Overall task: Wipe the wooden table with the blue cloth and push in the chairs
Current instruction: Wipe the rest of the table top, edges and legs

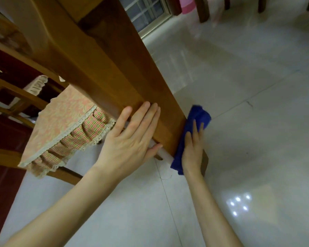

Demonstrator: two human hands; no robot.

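At nine o'clock, a chair [16, 92] is standing near the table leg [114, 73], where the left hand [130, 139] is lying flat, fingers released. At four o'clock, the right hand [193, 148] is pressing the blue cloth [198, 116] against the leg with straight fingers. Wiping is underway; the next move is likely calling for strokes along the leg.

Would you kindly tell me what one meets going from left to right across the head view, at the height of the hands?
chair cushion → left hand → wooden table leg → blue cloth, with the right hand pressed flat on it → tiled floor
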